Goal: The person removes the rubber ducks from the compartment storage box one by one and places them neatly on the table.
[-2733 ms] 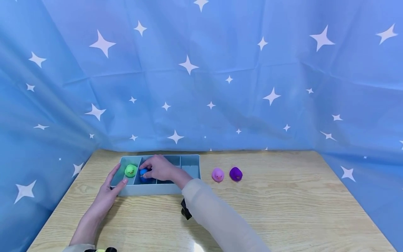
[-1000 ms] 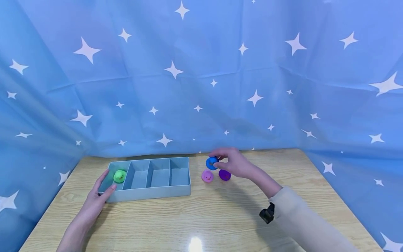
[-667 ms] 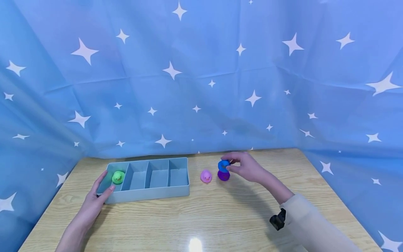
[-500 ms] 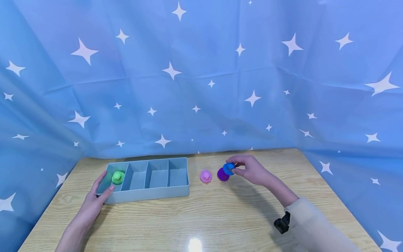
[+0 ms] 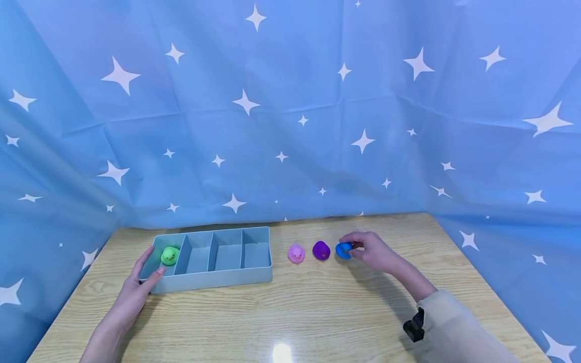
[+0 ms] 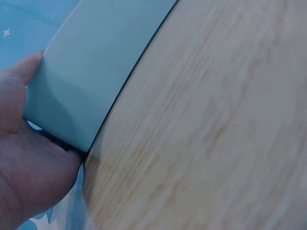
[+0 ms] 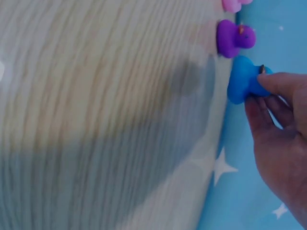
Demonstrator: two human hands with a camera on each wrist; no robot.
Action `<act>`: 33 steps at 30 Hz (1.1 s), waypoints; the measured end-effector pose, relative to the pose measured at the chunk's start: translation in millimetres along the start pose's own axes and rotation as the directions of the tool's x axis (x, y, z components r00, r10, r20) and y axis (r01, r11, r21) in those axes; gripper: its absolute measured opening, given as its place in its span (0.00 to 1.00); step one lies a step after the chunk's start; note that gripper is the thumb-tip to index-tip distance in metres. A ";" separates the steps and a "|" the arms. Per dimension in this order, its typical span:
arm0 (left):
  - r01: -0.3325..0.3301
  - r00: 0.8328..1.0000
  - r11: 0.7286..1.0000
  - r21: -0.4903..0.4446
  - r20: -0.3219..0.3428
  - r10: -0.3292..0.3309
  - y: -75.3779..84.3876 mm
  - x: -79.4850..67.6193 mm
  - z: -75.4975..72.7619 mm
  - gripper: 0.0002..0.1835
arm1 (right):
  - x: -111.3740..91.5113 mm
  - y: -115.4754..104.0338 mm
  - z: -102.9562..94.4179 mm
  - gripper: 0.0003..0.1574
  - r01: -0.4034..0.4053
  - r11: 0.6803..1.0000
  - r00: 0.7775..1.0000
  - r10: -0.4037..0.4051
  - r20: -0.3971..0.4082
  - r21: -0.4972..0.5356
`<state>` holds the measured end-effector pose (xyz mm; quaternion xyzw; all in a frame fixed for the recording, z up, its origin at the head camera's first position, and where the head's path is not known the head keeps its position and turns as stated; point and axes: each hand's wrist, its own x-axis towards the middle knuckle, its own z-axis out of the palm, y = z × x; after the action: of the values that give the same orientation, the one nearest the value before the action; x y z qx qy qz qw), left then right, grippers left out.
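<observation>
My right hand (image 5: pixel 374 254) pinches a blue rubber duck (image 5: pixel 342 250) between thumb and fingers, low over the table and just right of a purple rubber duck (image 5: pixel 321 250). In the right wrist view the held blue duck (image 7: pixel 242 81) overhangs the table's far edge, and the thumb is on its head end. A pink rubber duck (image 5: pixel 296 253) sits left of the purple one. My left hand (image 5: pixel 133 292) grips the left end of a light blue four-part tray (image 5: pixel 213 277), thumb along its front wall. A green rubber duck (image 5: pixel 170 255) sits in the leftmost compartment.
The tray's other compartments show bare floors. A wooden table (image 5: pixel 272 317) lies under everything, and a blue star-patterned curtain (image 5: pixel 290 151) hangs behind and on both sides. A black wrist camera (image 5: pixel 414 325) is strapped below the right sleeve (image 5: pixel 454 322).
My right hand has lifted the blue duck out of the tray's second compartment, carried it right past the pink and purple ducks, and lowered it. My left hand has stayed on the tray.
</observation>
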<state>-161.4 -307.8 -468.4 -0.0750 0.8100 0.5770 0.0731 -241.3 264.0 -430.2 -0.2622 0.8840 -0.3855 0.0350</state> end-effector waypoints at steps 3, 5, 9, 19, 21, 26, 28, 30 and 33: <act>0.003 1.000 1.000 -0.004 0.000 -0.003 0.2 -0.6 0.6 0.47 | -1.9 4.9 0.0 0.21 -0.035 0.999 0.999 0.035 0.003 -0.021; 0.006 1.000 1.000 -0.006 0.000 -0.006 0.4 -1.1 0.9 0.47 | -2.7 8.0 0.1 0.21 -0.047 0.999 0.999 0.047 0.007 -0.027; 0.003 1.000 1.000 -0.011 0.001 -0.003 0.9 -2.5 1.3 0.47 | -3.1 13.6 0.5 0.21 -0.079 0.997 0.997 0.079 0.023 -0.016; -0.010 1.000 1.000 -0.016 -0.008 0.010 -0.5 -3.7 1.2 0.47 | -3.2 21.6 0.1 0.21 -0.050 0.999 0.998 0.050 0.032 -0.009; -0.008 1.000 1.000 -0.011 -0.008 0.008 -1.0 -2.6 0.9 0.47 | -3.5 22.1 -0.1 0.21 -0.045 0.999 0.999 0.045 0.030 -0.006; -0.002 1.000 1.000 -0.006 -0.002 0.002 -1.7 -0.3 0.5 0.47 | -3.8 23.0 0.4 0.22 -0.044 0.999 0.999 0.044 0.020 -0.021; -0.003 1.000 1.000 -0.007 -0.001 0.003 -1.6 0.0 0.5 0.47 | -3.8 23.2 0.4 0.22 -0.052 0.998 0.999 0.053 0.015 -0.026; -0.002 1.000 1.000 -0.009 -0.003 0.002 -1.0 -0.3 0.8 0.47 | -4.0 23.3 -0.2 0.22 -0.059 0.998 0.998 0.059 0.015 -0.029; -0.006 1.000 1.000 -0.012 -0.006 0.006 -0.1 -1.6 1.4 0.47 | -4.2 23.7 -1.1 0.23 -0.066 0.997 0.998 0.067 0.017 -0.027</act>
<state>-159.8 -306.5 -468.6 -0.0745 0.8071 0.5817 0.0686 -248.3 280.1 -446.7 -0.2365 0.8968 -0.3703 0.0521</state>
